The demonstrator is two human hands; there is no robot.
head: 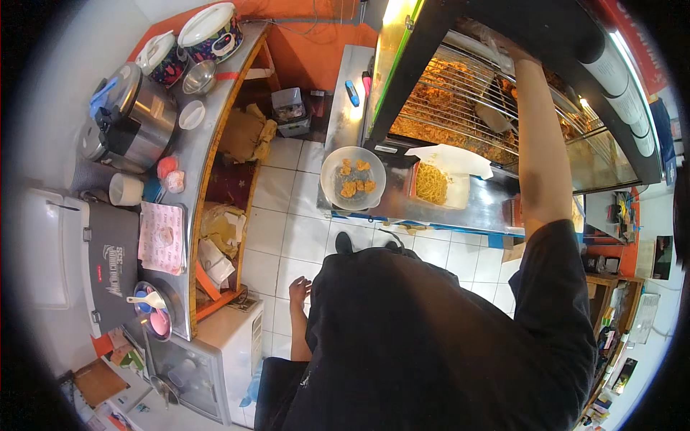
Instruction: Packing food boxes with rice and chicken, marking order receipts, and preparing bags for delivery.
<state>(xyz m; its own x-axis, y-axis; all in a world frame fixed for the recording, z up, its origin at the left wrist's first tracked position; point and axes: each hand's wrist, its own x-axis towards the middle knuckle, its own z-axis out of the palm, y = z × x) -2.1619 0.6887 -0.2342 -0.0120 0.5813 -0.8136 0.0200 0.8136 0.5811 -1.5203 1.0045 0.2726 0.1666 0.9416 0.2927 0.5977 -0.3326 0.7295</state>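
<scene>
My right arm reaches up into a lit food display cabinet [418, 141]. My right hand [498, 46] is near its upper part, with clear plastic about it; dark framing and blur hide the fingers. Below the arm is a wire rack [453, 102], with fried food [426, 116] seen through its bars. Down by my left side hangs my left hand [300, 290], its fingers loosely bent and slightly apart, with nothing visible in it. On the metal counter before me stand a round plastic bowl [354, 200] of fried pieces [353, 187] and an opened paper box [458, 188] of noodles [430, 184].
A blue marker [352, 93] lies on the counter's far end. Along the left, a metal-topped shelf [188, 143] bears a large steel cooker [145, 118], patterned pots [211, 40], a steel bowl [199, 78] and printed paper sheets [161, 250]. White floor tiles [307, 237] run between.
</scene>
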